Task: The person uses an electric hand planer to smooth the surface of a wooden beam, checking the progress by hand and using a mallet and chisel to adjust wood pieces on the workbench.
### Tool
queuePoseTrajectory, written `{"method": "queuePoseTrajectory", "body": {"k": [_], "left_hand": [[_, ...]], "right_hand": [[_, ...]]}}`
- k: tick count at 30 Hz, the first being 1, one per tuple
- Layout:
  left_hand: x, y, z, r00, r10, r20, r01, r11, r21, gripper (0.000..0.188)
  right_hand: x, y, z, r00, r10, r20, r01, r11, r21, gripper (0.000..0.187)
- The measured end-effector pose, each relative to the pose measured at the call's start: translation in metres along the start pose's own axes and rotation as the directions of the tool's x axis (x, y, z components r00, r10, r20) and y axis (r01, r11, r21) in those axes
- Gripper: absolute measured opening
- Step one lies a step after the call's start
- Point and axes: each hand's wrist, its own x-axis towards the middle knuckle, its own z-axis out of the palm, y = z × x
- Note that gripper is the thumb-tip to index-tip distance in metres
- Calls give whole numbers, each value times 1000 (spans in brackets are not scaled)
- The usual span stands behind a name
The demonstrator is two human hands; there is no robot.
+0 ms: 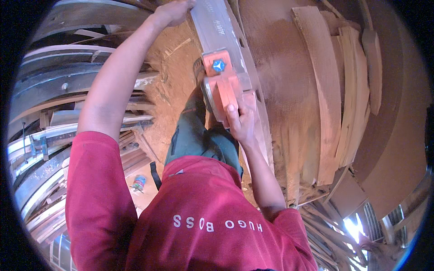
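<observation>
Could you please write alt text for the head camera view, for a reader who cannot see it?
A person's right hand grips an orange power planer with a blue knob on a long grey board, while the left hand is at the board's left edge near the top. Wooden planks lie to the right.

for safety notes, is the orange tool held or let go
Held: the right hand grips the orange tool, thumb on its handle.

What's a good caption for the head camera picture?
Right hand grips an orange planer on a long grey board, left hand at its left edge.
</observation>
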Motion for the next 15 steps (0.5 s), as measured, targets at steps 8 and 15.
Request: {"method": "queuePoseTrajectory", "body": {"k": [8, 15], "left_hand": [[-24, -22, 89, 751, -258, -608, -258, 733, -629, 51], [-137, 77, 241, 972, -225, 64, 148, 381, -913, 60]], "right_hand": [[99, -56, 28, 995, -99, -29, 96, 991, -98, 43], [185, -112, 49, 955, -282, -93, 275, 958, -81, 42]]}}
